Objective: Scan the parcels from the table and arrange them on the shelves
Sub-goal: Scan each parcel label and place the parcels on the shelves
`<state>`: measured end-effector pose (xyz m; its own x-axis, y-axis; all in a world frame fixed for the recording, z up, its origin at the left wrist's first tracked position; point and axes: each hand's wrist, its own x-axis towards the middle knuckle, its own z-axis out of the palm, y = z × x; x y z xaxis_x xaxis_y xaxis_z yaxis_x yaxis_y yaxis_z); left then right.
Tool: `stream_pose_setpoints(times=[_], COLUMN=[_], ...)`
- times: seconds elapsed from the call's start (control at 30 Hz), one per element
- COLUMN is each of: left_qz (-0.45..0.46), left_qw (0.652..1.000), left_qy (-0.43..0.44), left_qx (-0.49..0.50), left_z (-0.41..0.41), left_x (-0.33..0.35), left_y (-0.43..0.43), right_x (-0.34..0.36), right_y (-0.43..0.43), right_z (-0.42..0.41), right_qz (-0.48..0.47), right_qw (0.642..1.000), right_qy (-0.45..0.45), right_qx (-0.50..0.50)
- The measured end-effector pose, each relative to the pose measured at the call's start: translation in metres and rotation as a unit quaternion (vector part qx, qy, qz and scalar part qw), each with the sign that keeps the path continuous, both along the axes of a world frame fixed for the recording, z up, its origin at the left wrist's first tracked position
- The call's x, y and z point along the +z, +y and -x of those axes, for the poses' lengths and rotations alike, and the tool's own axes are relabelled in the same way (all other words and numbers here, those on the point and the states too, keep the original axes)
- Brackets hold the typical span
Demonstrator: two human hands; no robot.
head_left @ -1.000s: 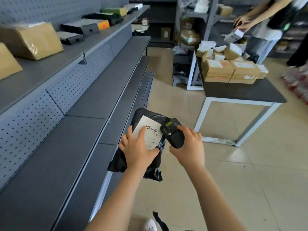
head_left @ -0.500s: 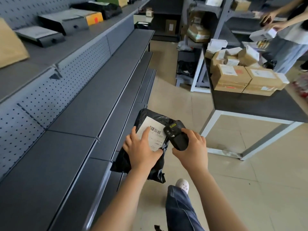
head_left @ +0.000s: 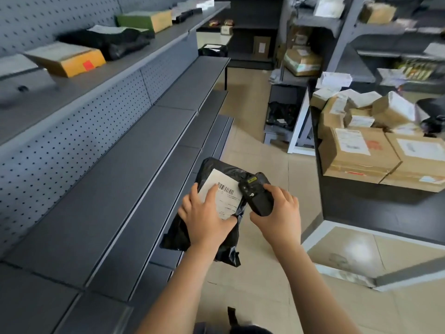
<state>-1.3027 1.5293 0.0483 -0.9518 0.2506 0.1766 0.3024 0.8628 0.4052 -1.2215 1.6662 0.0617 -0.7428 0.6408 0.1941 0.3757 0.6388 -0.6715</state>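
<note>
Black parcel [head_left: 213, 168] held in left hand [head_left: 207, 219] grip; right hand [head_left: 280, 219] grip clasps scanner [head_left: 258, 197] beside its label [head_left: 225, 197].

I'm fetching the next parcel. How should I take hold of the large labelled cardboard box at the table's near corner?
Grip the large cardboard box by its left side and near face, coming from the table's open corner. A second box butts against its right side and smaller parcels crowd behind it, so those sides look blocked. It lies flat; sliding it outward should free its underside.

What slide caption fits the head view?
Left hand holds a black parcel; right hand grips a scanner beside its label.
</note>
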Motion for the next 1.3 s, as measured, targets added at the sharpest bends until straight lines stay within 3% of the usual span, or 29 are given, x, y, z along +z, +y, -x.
stream_pose_setpoints(times=[0.27,0.63,0.87,1.3], left_qz=[0.019,0.000,0.012,0.004], left_qw=[1.000,0.999,0.998,1.000], left_qy=[-0.019,0.016,0.019,0.025], left_qx=[-0.004,-0.036,-0.054,0.001], left_z=[0.096,0.325,0.419,0.586], left_x=[-0.019,-0.006,-0.006,-0.007], left_y=[0.074,0.196,0.247,0.407], right_x=[-0.021,-0.010,-0.018,-0.017], right_y=[0.076,0.193,0.239,0.411], right_z=[0.097,0.317,0.407,0.584], right_qz=[0.022,0.006,0.027,0.030], right_qw=[1.000,0.999,0.997,0.999], right_qy=[-0.011,0.018,0.026,0.026], right_qx=[0.000,-0.042,-0.069,0.005])
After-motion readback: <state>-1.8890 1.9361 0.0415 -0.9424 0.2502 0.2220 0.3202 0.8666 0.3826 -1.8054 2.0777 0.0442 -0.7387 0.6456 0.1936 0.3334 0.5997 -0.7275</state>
